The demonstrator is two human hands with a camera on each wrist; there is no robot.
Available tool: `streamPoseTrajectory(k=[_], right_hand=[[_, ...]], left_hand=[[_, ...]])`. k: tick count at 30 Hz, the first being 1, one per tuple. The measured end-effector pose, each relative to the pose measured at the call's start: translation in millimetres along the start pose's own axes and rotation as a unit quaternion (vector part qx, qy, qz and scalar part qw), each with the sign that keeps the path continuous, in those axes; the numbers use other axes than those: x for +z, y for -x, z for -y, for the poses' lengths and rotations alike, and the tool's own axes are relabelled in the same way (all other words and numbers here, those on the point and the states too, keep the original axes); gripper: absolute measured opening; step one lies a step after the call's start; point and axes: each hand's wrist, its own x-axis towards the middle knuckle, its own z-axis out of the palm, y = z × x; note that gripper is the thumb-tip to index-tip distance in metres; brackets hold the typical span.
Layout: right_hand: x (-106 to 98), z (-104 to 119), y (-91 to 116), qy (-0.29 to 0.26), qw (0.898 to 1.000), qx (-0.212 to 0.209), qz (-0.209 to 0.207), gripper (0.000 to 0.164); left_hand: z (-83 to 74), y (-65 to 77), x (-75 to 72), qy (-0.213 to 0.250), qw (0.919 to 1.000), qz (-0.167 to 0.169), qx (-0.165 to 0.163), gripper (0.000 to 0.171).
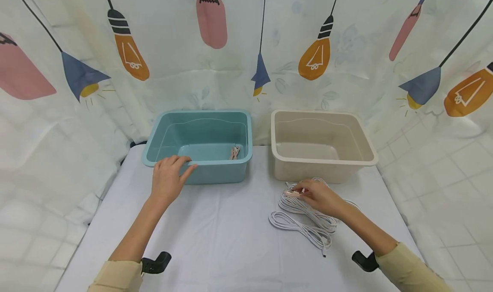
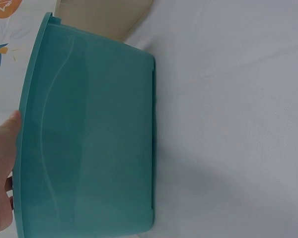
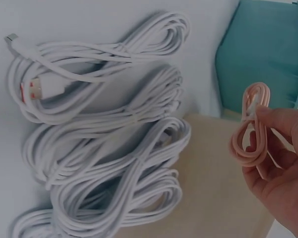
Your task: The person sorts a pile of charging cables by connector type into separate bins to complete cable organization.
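My right hand point(image 1: 317, 196) pinches a small coiled pink cable point(image 3: 249, 124) between thumb and fingers. In the head view it overlaps several bundled white cables point(image 1: 300, 231), just in front of the cream bin point(image 1: 323, 171). One white bundle shows a USB plug point(image 3: 42, 89) in the right wrist view. My left hand point(image 1: 167, 178) is at the near rim of the teal bin point(image 1: 215, 173), thumb and fingers spread. Inside that bin, toward its right side, lies a small coiled pinkish cable point(image 1: 234, 152).
Both bins stand side by side at the back of a table with a white cloth point(image 1: 231, 240). A patterned curtain point(image 1: 239, 74) hangs behind and along the sides. Black wrist mounts point(image 1: 155, 264) sit at the sleeve cuffs.
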Motion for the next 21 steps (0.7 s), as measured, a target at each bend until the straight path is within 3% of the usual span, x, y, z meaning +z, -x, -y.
streamPoseTrajectory(k=[8, 14, 21], right_hand=[[-11.7, 4.6, -16.1, 0.014, 1.0, -0.008, -0.007, 0.022], [-22.4, 10.3, -28.2, -0.009, 1.0, 0.005, -0.008, 0.024], [-31.2, 14.1, -44.2, -0.009, 0.999, -0.016, -0.036, 0.024]], left_hand=[[-0.5, -0.1, -1.0, 0.0, 1.0, 0.002, -0.001, 0.026], [-1.2, -0.3, -1.8, 0.001, 1.0, 0.006, -0.005, 0.026], [-1.7, -0.6, -1.5, 0.001, 1.0, 0.001, -0.001, 0.025]])
